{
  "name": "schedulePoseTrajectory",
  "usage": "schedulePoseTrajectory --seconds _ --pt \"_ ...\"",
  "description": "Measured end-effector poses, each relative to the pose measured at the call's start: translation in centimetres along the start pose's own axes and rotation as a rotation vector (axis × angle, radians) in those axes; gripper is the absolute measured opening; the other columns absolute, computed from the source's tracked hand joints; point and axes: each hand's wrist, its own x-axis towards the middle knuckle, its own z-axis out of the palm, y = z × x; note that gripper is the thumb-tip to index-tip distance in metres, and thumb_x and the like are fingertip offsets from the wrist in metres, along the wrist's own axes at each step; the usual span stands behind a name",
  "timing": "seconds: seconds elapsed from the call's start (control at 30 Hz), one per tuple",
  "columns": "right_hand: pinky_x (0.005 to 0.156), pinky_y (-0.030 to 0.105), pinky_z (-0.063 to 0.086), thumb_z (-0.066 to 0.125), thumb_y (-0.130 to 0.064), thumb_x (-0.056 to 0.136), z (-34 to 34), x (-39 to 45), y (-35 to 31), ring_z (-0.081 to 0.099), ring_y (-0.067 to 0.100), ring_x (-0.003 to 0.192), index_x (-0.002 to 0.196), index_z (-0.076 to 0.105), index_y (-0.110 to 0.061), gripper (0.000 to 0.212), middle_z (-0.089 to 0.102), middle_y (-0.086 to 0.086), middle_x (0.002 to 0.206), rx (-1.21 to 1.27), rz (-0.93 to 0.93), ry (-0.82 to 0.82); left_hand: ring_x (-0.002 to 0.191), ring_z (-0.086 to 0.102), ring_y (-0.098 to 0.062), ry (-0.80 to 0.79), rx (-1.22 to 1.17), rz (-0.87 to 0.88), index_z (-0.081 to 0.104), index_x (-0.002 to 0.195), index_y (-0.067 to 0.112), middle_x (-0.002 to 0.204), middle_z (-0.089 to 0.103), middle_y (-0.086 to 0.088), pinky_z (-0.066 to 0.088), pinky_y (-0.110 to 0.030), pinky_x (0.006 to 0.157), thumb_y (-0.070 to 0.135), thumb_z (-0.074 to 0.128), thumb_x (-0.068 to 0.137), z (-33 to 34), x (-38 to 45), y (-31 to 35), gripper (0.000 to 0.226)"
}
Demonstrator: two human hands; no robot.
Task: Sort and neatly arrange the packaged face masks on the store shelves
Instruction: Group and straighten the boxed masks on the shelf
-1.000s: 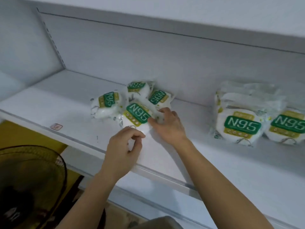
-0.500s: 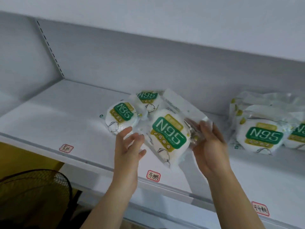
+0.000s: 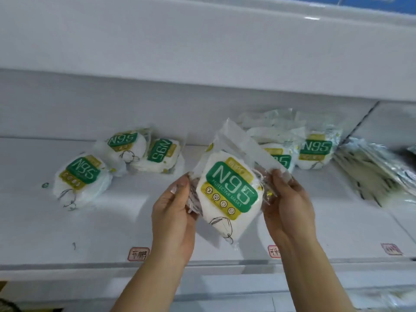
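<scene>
Above the shelf (image 3: pixel 112 233), both hands grip one N95 mask pack (image 3: pixel 227 194) by its edges, left hand (image 3: pixel 173 217) and right hand (image 3: pixel 286 203) pinching the wrapper. The slick film could slip, dropping it crooked among the loose packs (image 3: pixel 83 176).

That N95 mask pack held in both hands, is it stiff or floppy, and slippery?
The held N95 pack probably feels light and soft: its clear film crinkles where the left hand and right hand pinch its edges. The glossy wrap looks somewhat slippery. Its flat shape seems unlikely to roll.
</scene>
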Motion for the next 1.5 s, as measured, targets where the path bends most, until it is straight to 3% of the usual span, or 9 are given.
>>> schedulePoseTrajectory --seconds 0.17,0.43,0.57,0.7,0.87,1.13,1.2,1.3,1.5 --pt "0.066 0.03 0.063 0.055 -0.004 0.102 -4.3 1.5 -4.1 0.077 0.018 0.077 0.096 0.061 -0.008 0.01 0.079 0.01 0.086 0.064 -0.034 0.07 0.069 0.064 -0.013 0.066 0.213 0.208 0.075 0.071 0.021 0.079 0.075 -0.004 0.051 -0.026 0.06 0.024 0.078 0.076 3.3 -1.7 -3.1 0.006" --pt "0.067 0.033 0.063 0.056 -0.008 0.102 -9.8 4.6 -9.6 0.077 0.02 0.078 0.101 0.064 -0.007 0.008 0.079 0.011 0.089 -0.045 -0.025 -0.002 0.082 0.065 -0.025 -0.225 0.265 0.02 0.067 0.117 0.023 0.096 0.068 -0.014 0.055 -0.033 0.062 0.006 0.08 0.076 6.3 -4.4 -6.5 0.046" --pt "0.063 0.033 0.062 0.06 -0.008 0.099 -11.7 5.6 -12.9 0.076 0.022 0.075 0.1 0.064 -0.007 0.004 0.079 0.015 0.091 -0.252 0.034 -0.19 0.116 0.067 -0.031 -0.46 0.427 -0.015 0.067 0.131 0.019 0.127 0.069 -0.018 0.054 -0.041 0.095 0.032 0.061 0.1 9.1 -5.2 -6.8 0.034" --pt "0.065 0.034 0.062 0.064 -0.009 0.096 -13.0 5.5 -13.6 0.077 0.025 0.079 0.109 0.062 -0.006 0.013 0.079 0.015 0.092 -0.328 0.014 -0.291 0.085 0.075 -0.023 -0.332 0.489 0.058 0.081 0.084 0.013 0.093 0.079 -0.009 0.061 -0.028 0.072 0.035 0.064 0.088 15.2 -6.6 -8.2 0.028" --pt "0.076 0.032 0.062 0.083 -0.016 0.076 -18.2 5.2 -14.3 0.077 0.023 0.096 0.123 0.061 -0.023 0.052 0.079 0.008 0.104 -0.498 -0.027 -0.525 0.084 0.077 -0.027 -0.175 0.307 0.098 0.081 0.082 0.014 0.098 0.079 -0.013 0.064 -0.037 0.069 0.028 0.052 0.105 18.0 -6.6 -9.9 0.04" --pt "0.072 0.029 0.062 0.076 -0.007 0.081 -24.4 5.4 -15.1 0.076 0.023 0.092 0.112 0.07 -0.006 0.031 0.079 0.008 0.102 -0.69 -0.03 -0.512 0.082 0.075 -0.024 -0.146 0.478 0.215 0.077 0.086 0.008 0.088 0.078 -0.013 0.06 -0.04 0.085 0.028 0.075 0.077 19.2 -5.5 -10.7 0.022" --pt "0.062 0.017 0.055 0.073 0.0 0.086 -24.9 5.8 -15.7 0.075 0.016 0.08 0.108 0.071 -0.004 0.022 0.08 0.008 0.096 -0.68 -0.031 -0.5 0.075 0.073 -0.019 -0.153 0.485 0.233 0.076 0.082 0.01 0.081 0.077 -0.01 0.059 -0.035 0.078 0.027 0.079 0.074 19.4 -4.7 -10.6 0.019" --pt "0.078 0.032 0.059 0.072 0.0 0.089 -25.3 7.9 -15.8 0.075 0.027 0.091 0.107 0.071 -0.006 0.019 0.079 0.012 0.099 -0.684 -0.072 -0.456 0.064 0.069 -0.013 -0.084 0.512 0.283 0.074 0.081 0.015 0.076 0.076 -0.006 0.052 -0.021 0.056 0.023 0.07 0.095 19.9 -3.4 -11.0 0.017" --pt "0.086 0.041 0.057 0.072 -0.004 0.092 -23.4 17.1 -15.0 0.071 0.026 0.099 0.112 0.067 -0.017 0.025 0.077 0.01 0.104 -0.649 -0.151 -0.292 0.074 0.066 -0.011 -0.162 1.223 0.468 0.074 0.094 0.024 0.081 0.073 0.007 0.055 -0.032 0.072 0.018 0.06 0.099 13.2 -0.7 -12.1 0.016"
